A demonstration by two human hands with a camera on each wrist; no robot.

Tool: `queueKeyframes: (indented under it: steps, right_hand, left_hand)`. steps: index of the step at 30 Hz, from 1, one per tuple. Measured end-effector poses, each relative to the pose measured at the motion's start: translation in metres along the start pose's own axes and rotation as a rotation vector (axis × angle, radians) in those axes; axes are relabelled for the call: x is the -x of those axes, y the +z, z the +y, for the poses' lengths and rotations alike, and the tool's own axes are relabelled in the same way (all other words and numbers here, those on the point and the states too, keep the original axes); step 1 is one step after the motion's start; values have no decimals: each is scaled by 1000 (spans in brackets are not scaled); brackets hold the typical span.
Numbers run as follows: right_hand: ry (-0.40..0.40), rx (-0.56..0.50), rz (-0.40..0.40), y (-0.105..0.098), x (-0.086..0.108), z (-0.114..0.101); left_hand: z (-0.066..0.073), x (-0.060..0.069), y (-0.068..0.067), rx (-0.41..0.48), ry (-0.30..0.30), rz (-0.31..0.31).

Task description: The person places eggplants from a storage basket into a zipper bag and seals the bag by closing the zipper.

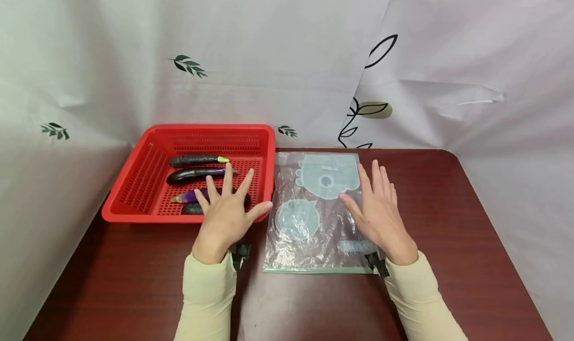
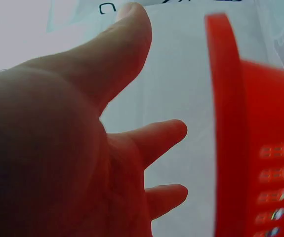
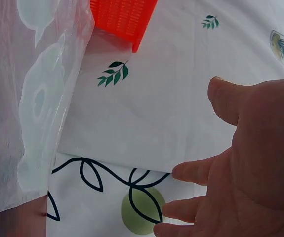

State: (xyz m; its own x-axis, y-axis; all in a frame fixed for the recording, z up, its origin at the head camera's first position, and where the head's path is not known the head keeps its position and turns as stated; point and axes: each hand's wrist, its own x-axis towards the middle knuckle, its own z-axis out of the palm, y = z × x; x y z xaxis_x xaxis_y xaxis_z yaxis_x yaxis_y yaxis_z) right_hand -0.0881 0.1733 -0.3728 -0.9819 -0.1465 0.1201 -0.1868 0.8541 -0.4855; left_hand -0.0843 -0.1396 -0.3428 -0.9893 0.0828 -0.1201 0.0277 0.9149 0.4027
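Observation:
My left hand (image 1: 227, 216) hovers with fingers spread over the front right edge of a red plastic basket (image 1: 134, 218), holding nothing. Inside the basket lie several eggplants, among them a dark one with a green tip (image 1: 195, 160), a glossy one (image 1: 190, 175) and a purple one (image 1: 186, 196); my fingers hide part of the front ones. My right hand (image 1: 381, 216), fingers straight and nothing held, is above the right edge of a clear zip bag (image 1: 329, 221) printed with pale cartoon shapes. In the left wrist view the basket wall (image 2: 228, 123) stands beside my left hand (image 2: 97, 133).
The bag lies flat on a dark red-brown table (image 1: 453, 241), right of the basket, its pale green zip edge (image 1: 314, 270) toward me. White cloth (image 1: 287, 57) with leaf prints hangs behind the table and at both sides. Black straps (image 1: 376, 264) sit at my wrists.

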Motion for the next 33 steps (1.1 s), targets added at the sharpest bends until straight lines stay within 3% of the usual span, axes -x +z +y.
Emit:
queueKeyframes:
  steps: [7,24,33]
  right_hand:
    - [-7,7,-11,-1,2,0]
    - [-52,71,-74,8,7,-4]
    - [-92,90,-179,9,14,-8]
  left_hand:
    - [-9,-3,-13,-10,7,9]
    - [-24,-11,-47,-120,-16,-57]
    - [-28,-25,-63,-205,-30,-99]
